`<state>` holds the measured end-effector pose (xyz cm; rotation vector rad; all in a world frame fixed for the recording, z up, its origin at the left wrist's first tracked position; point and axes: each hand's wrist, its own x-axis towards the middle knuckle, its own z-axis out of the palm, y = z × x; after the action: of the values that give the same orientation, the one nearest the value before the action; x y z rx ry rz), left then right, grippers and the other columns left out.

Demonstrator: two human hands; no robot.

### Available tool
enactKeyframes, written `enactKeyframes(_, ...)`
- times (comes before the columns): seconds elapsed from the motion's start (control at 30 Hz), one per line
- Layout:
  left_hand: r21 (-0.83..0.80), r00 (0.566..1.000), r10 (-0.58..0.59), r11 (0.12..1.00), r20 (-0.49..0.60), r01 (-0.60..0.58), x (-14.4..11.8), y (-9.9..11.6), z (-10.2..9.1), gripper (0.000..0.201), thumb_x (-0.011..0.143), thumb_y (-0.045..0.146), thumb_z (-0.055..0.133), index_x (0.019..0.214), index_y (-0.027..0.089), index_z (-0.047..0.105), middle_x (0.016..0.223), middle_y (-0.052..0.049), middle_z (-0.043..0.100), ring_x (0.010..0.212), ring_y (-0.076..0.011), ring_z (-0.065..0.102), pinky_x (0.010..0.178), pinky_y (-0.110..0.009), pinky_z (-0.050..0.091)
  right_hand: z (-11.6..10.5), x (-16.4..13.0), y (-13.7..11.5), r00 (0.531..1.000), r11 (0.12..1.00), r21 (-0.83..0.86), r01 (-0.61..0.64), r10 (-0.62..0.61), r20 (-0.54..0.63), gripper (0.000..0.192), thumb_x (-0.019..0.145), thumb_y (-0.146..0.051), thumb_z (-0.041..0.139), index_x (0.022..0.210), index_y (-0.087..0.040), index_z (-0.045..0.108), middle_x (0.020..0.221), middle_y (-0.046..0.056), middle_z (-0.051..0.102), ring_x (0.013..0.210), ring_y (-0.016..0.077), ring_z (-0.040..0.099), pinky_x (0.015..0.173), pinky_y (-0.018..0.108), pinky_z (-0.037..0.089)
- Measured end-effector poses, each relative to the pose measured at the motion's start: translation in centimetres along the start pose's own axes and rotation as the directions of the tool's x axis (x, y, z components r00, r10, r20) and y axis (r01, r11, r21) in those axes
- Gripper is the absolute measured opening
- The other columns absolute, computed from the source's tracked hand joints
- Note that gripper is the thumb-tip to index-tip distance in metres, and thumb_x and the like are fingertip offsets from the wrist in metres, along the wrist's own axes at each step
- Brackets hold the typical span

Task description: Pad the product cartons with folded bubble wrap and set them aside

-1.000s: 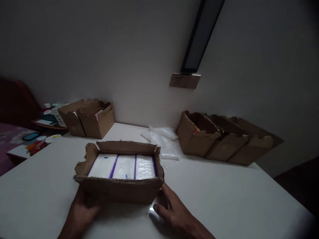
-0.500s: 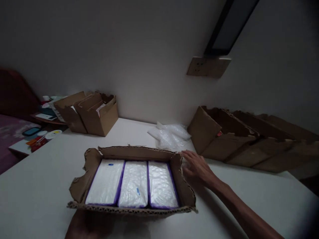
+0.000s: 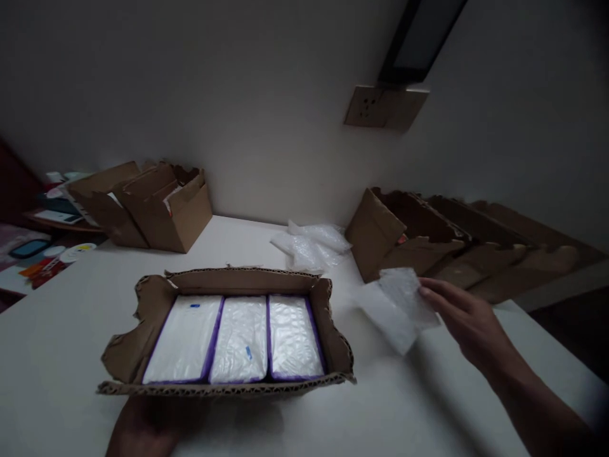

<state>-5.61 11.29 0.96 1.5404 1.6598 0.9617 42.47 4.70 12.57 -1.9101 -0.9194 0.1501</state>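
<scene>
A shallow, torn cardboard box [image 3: 124, 352] sits on the white table [image 3: 428, 406] in front of me. Three white packs [image 3: 242, 337] with purple edges lie side by side in it. My left hand [image 3: 147, 426] is under the box's near wall, mostly hidden by it. My right hand [image 3: 464, 320] is out to the right of the box, pinching a sheet of clear bubble wrap [image 3: 394, 303] that hangs just above the table.
More bubble wrap [image 3: 309, 244] is piled by the wall. A row of open cardboard boxes [image 3: 428, 241] stands at the right, two more boxes [image 3: 143, 206] at the left. A low side table with small items [image 3: 38, 254] is at far left.
My right hand went from the box's front corner to the bubble wrap pile, then pulled back to the right with one sheet in its fingers. The box tilted a bit toward me.
</scene>
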Motion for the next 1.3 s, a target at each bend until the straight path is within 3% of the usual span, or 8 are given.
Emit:
enactKeyframes(0.13,0.003,0.999,0.036,0.999,-0.008,-0.036,0.5,0.2,-0.7,0.049,0.063,0.049,0.074,0.104,0.022,0.067,0.097,-0.008,0.076,0.104,-0.0358,0.070,0.093,-0.046,0.058,0.1,-4.2,-1.1,0.968,0.938,-0.253,0.237,-0.250,-0.019,0.054,0.081,-0.061,0.059,0.121,-0.025,0.066,0.129,0.015,0.063,0.096,0.0312,0.063,0.051,0.033,0.048)
enactKeyframes(0.3,0.011,0.996,0.046,0.999,0.081,-0.047,1.9,-0.5,-1.7,0.044,0.058,0.044,0.074,0.095,0.022,0.068,0.092,-0.009,0.077,0.095,-0.0355,0.072,0.084,-0.044,0.062,5.1,-12.8,-2.3,0.765,0.944,0.068,0.322,-0.302,0.569,0.070,0.082,-0.050,0.069,0.145,-0.030,0.050,0.139,0.013,0.060,0.116,0.0339,0.062,0.084,0.044,0.058)
enactKeyframes(0.4,0.001,0.993,0.046,0.999,0.106,-0.047,3.3,0.6,-1.1,0.042,0.059,0.046,0.071,0.093,0.021,0.066,0.094,-0.009,0.076,0.097,-0.0360,0.072,0.086,-0.044,0.061,8.6,-14.7,-2.9,0.683,0.933,0.205,0.294,-0.356,0.638,0.074,0.086,-0.041,0.066,0.153,-0.026,0.038,0.149,0.013,0.050,0.130,0.0348,0.053,0.103,0.052,0.048)
enactKeyframes(0.7,-0.084,0.923,0.202,0.979,0.327,-0.185,7.4,7.7,4.2,0.070,0.078,0.055,0.062,0.134,0.016,0.048,0.132,-0.017,0.064,0.125,-0.0354,0.060,0.108,-0.051,0.047,8.2,-8.4,-1.2,0.781,0.935,0.020,0.354,-0.308,0.544,0.047,0.090,-0.033,0.055,0.135,-0.021,0.055,0.138,0.013,0.060,0.126,0.0309,0.056,0.105,0.053,0.045)
enactKeyframes(0.87,-0.108,0.932,0.137,0.988,0.334,-0.106,6.2,3.6,3.1,0.080,0.077,0.057,0.066,0.144,0.023,0.039,0.137,-0.015,0.061,0.129,-0.0334,0.057,0.113,-0.055,0.042,2.6,-8.1,4.2,0.842,0.696,-0.505,0.511,-0.285,0.459,0.039,0.086,-0.043,0.060,0.114,-0.017,0.067,0.130,0.020,0.063,0.116,0.0395,0.059,0.093,0.058,0.047)
enactKeyframes(1.0,-0.019,0.925,0.227,0.972,0.306,-0.233,3.5,1.2,2.0,0.064,0.080,0.054,0.064,0.136,0.026,0.051,0.129,-0.012,0.067,0.121,-0.0338,0.063,0.108,-0.056,0.048,0.9,-8.7,5.5,0.852,0.669,-0.539,0.512,-0.314,0.419,0.027,0.091,-0.020,0.044,0.093,-0.018,0.070,0.101,0.015,0.074,0.090,0.0301,0.067,0.084,0.049,0.049)
enactKeyframes(1.13,-0.009,0.757,0.563,0.804,0.332,-0.594,-0.5,3.8,2.6,0.038,0.086,0.037,0.063,0.123,0.031,0.065,0.133,-0.007,0.065,0.123,-0.0306,0.062,0.105,-0.046,0.052,-0.2,-11.1,1.6,0.825,0.860,-0.228,0.456,-0.312,0.471,0.028,0.093,-0.029,0.046,0.094,-0.023,0.073,0.094,0.008,0.076,0.085,0.0262,0.068,0.076,0.041,0.053)
enactKeyframes(1.3,-0.192,0.414,0.809,0.524,0.418,-0.830,-4.0,9.2,5.2,0.097,0.076,0.031,0.076,0.156,0.033,0.021,0.159,-0.016,0.036,0.146,-0.0398,0.035,0.114,-0.059,0.038,-2.5,-14.8,-5.0,0.708,0.976,0.163,0.147,-0.218,0.671,0.031,0.093,-0.047,0.056,0.084,-0.024,0.076,0.080,0.004,0.072,0.079,0.0228,0.068,0.067,0.032,0.056)
